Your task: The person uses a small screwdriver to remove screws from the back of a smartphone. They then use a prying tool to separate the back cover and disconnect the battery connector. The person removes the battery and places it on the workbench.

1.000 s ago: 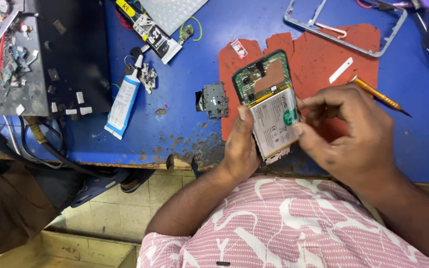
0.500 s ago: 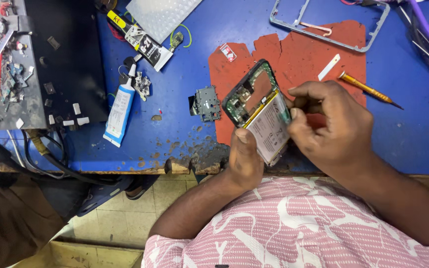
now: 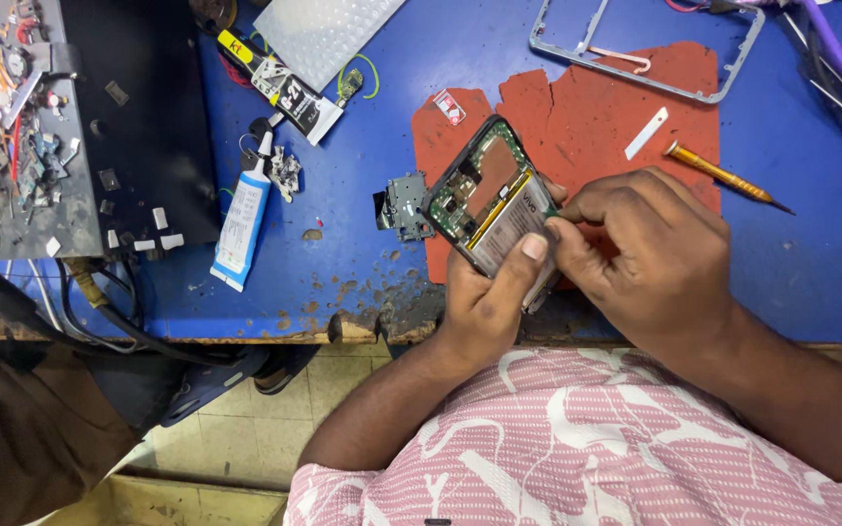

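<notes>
Two hands on opened phone (image 3: 492, 200), held tilted over red mat (image 3: 587, 117) at near desk (image 3: 811, 263) edge. Your left hand (image 3: 484, 297) cradles it from below, thumb pressed on battery (image 3: 516, 226). Right hand (image 3: 650, 253) pinches fingertips at battery's right edge (what they grip is hidden). Keep left thumb firm, work slowly. Orange screwdriver (image 3: 723, 177) beyond; metal frame (image 3: 645, 49) farthest.

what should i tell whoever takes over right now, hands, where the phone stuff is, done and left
Left hand: grips the opened phone from below, thumb on its battery.
Right hand: fingertips pinch at the battery's right edge.
Nearby: small dark loose part left of the phone, red mat beneath, orange-handled tool to the right, white glue tube to the left, metal frame above.
Done: back is off, board exposed.
Left: battery is in place in the phone.
</notes>
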